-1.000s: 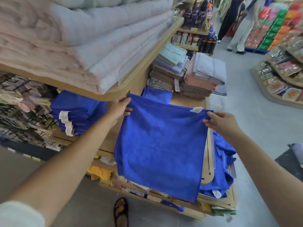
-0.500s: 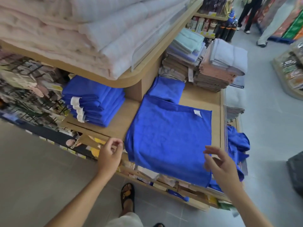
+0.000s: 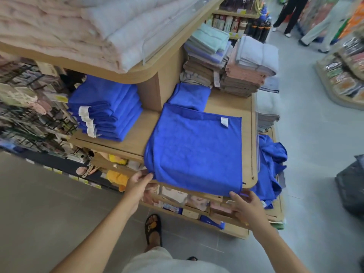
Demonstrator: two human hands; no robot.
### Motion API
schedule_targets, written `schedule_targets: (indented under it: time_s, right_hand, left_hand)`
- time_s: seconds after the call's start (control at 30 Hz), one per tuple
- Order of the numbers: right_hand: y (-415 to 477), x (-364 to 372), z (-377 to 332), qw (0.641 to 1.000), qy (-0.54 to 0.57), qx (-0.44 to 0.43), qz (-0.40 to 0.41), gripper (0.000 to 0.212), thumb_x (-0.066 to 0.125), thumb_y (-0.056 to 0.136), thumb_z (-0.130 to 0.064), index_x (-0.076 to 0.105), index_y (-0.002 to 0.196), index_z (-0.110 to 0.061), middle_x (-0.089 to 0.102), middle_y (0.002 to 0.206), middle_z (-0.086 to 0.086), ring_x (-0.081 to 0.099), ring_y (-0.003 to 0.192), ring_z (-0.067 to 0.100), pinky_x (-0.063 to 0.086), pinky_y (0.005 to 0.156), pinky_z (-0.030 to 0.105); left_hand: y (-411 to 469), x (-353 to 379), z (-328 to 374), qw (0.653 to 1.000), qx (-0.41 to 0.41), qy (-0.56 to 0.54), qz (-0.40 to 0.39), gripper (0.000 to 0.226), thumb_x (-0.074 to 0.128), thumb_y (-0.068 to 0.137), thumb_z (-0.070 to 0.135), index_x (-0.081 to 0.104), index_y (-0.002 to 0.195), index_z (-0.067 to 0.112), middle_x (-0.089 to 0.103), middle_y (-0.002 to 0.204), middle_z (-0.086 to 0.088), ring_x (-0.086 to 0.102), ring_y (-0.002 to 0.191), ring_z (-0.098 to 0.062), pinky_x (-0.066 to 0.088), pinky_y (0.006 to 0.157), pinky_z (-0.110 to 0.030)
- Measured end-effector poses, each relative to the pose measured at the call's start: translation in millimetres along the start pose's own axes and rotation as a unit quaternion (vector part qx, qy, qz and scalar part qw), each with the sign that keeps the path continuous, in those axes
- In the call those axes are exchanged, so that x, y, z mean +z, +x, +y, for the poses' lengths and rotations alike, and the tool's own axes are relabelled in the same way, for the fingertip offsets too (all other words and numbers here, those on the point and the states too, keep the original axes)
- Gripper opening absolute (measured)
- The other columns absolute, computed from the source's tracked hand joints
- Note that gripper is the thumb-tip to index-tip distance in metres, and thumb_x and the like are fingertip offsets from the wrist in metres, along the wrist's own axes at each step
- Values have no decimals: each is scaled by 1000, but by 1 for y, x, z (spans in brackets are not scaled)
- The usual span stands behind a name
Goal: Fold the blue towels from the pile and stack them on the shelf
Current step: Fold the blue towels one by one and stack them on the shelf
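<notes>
Half-folded blue towel [image 3: 197, 152] lies flat on the shelf [image 3: 248, 134], left hand [image 3: 137, 184] pinching its near left corner, right hand [image 3: 248, 207] at the near right corner, grip unclear; folded stack [image 3: 106, 109] present, crumpled pile [image 3: 270, 166] outstanding.

Grey tiled floor [image 3: 49, 203] left of the wooden shelf unit [image 3: 228, 103]; paler aisle floor [image 3: 307, 123] and another goods stand [image 3: 337, 99] to its right.

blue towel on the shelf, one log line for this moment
blue towel: flat on shelf | left hand: pinches near-left corner | right hand: at near-right corner, grip unclear
</notes>
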State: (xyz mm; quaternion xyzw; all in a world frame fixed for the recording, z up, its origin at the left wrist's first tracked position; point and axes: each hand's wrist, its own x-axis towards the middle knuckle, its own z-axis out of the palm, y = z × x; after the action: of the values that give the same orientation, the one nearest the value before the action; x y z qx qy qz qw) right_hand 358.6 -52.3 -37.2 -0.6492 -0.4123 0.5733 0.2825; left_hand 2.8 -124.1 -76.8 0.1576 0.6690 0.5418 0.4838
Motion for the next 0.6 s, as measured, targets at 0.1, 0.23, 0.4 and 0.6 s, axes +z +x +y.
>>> schedule_targets:
  time_s: [0.1,0.23,0.4,0.6]
  right_hand:
    - [2,0,4,998,55,14,-14,26,80,88,-26,63,108,-28,73,107,1,78,88,25,65,71,40]
    - [1,-2,7,999,38,12,-23,11,73,94,-26,72,103,-21,77,96,-1,76,87,24,65,77,42]
    - [-5,-6,9,1000,-8,-2,-26,17,72,95,-23,71,99,-6,63,63,-1,57,58,13,48,54,25]
    - [-6,-3,5,999,-15,4,-30,16,69,97,-22,69,100,-6,60,57,-7,53,48,7,45,46,19]
  left_hand:
    - [-3,-3,-1,1000,7,3,22,15,68,97,25,69,111,21,79,98,-4,76,79,-24,57,61,-32]
    - [-7,-12,-6,995,43,37,77,8,66,98,29,71,104,27,78,93,1,75,74,-17,56,58,-30]
    - [-9,-36,-5,991,45,4,125,16,62,100,35,72,89,37,75,88,7,71,67,-12,54,54,-28]
    - [-5,-41,-11,998,15,6,54,19,76,87,41,75,96,25,74,81,4,69,68,-9,55,57,-28]
